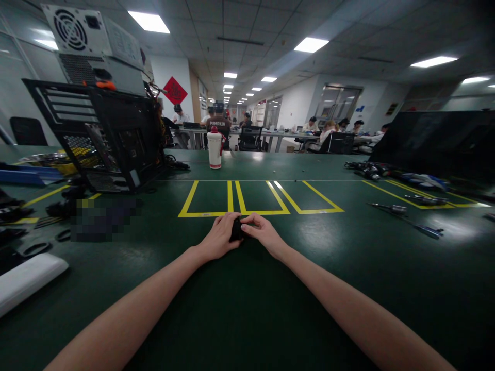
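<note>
My left hand (221, 237) is wrapped round a small black object (236, 230) just above or on the green tabletop (247, 299); its exact kind is too dark to make out. From the other side, my right hand (262, 232) reaches in with thumb and forefinger pinched together at the object's right edge. Whether a tiny piece sits between those fingertips is hidden. Both hands meet at the near edge of the yellow tape rectangles (263, 212).
At left stands a black computer case (112, 134) with power supplies (95, 38) stacked on it. A white cup (215, 148) stands farther back. Screwdrivers (390, 208) lie at right near a dark monitor (436, 144). A white bar-shaped object (33, 281) lies at near left. People sit beyond.
</note>
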`<state>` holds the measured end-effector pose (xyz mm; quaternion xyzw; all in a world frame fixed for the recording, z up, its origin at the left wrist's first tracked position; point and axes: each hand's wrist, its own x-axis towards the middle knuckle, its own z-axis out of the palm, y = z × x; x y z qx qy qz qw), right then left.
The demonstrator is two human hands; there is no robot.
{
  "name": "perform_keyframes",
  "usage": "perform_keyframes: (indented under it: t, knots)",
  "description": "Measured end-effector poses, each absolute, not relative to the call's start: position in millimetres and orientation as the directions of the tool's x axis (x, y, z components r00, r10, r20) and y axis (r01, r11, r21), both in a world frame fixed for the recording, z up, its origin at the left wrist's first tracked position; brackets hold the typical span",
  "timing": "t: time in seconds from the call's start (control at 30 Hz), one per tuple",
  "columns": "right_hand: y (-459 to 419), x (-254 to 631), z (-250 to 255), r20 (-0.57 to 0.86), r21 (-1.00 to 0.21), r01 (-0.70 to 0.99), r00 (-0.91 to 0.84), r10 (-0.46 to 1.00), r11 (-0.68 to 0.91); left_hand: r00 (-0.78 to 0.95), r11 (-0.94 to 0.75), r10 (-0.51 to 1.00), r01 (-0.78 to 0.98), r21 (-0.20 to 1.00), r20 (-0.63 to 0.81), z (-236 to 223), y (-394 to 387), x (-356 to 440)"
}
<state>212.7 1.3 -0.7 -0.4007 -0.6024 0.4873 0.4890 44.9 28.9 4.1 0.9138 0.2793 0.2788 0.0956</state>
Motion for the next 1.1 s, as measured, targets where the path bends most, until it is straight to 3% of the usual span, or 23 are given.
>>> perform_keyframes:
  t: [0.17,0.37,0.6,0.87,1.1]
  knots:
    - [6.8,212.8,-4.1,0.152,-0.987,0.024,-0.18,0.972,0.158,0.68,-0.828,0.56,0.464,0.314,0.474,-2.0,32.6,46.6]
    - [5.0,215.8,-3.3,0.172,-0.984,-0.09,-0.264,0.949,0.153,0.671,-0.824,0.567,0.468,0.32,0.478,-3.5,33.2,47.7]
    - [6.0,213.7,-5.7,0.186,-0.982,-0.011,-0.174,0.967,0.187,0.669,-0.828,0.561,0.465,0.314,0.488,-4.1,33.4,47.5]
    - [1.3,215.4,-0.6,0.174,-0.985,-0.061,-0.271,0.947,0.163,0.69,-0.826,0.563,0.46,0.326,0.455,0.1,31.8,44.7]
    - [3.7,212.9,-4.7,0.184,-0.982,0.012,-0.173,0.967,0.189,0.675,-0.823,0.569,0.466,0.325,0.47,-2.1,32.1,46.7]
